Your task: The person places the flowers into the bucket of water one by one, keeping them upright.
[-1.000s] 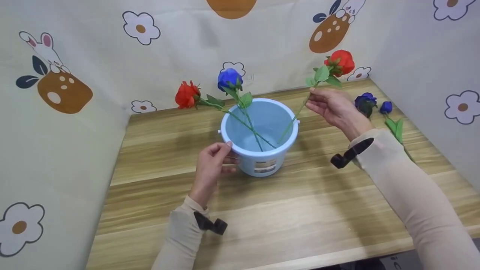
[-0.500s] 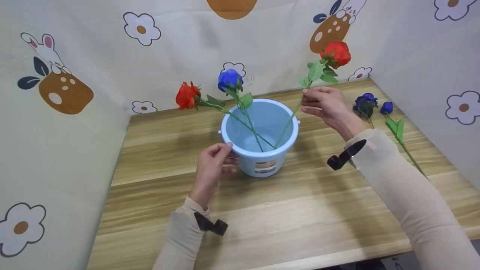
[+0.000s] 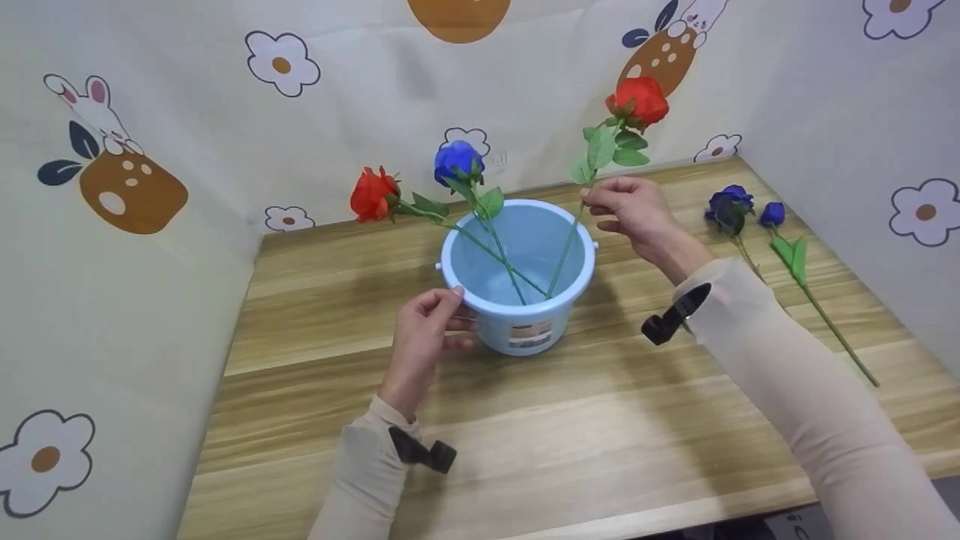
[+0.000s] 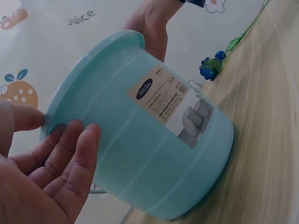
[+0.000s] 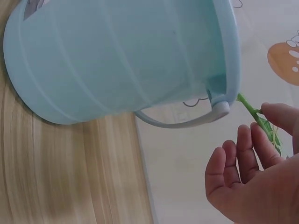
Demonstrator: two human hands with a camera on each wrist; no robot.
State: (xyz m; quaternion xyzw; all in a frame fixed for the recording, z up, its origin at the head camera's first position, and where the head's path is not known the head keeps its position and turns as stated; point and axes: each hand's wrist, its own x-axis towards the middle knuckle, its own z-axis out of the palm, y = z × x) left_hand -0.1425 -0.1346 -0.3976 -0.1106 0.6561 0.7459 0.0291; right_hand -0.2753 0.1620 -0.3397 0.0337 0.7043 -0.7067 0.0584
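A light blue bucket (image 3: pixel 525 330) stands upright on the wooden table. My left hand (image 3: pixel 424 334) grips its front-left rim, thumb on the edge and fingers against the outer wall (image 4: pixel 131 154). Between thumb and forefinger, my right hand (image 3: pixel 637 217) pinches the green stem of a red rose (image 3: pixel 639 102) behind the bucket's right side. That stem's lower end reaches down inside the bucket. Another red rose (image 3: pixel 373 194) and a blue rose (image 3: pixel 458 160) lean out over the back-left rim, their stems crossing inside. In the right wrist view the pinched stem (image 5: pixel 248 106) shows beside the rim.
On the table's right lie a dark blue rose (image 3: pixel 729 208) and a blue tulip-like bud (image 3: pixel 772 214) with a long stem. The bucket's handle (image 5: pixel 173 124) hangs at the back. Printed cloth walls (image 3: pixel 360 112) close in the table's back and sides.
My right hand has moved left with the red rose, whose bloom now stands more upright and nearer the bucket. My left hand stays on the rim.
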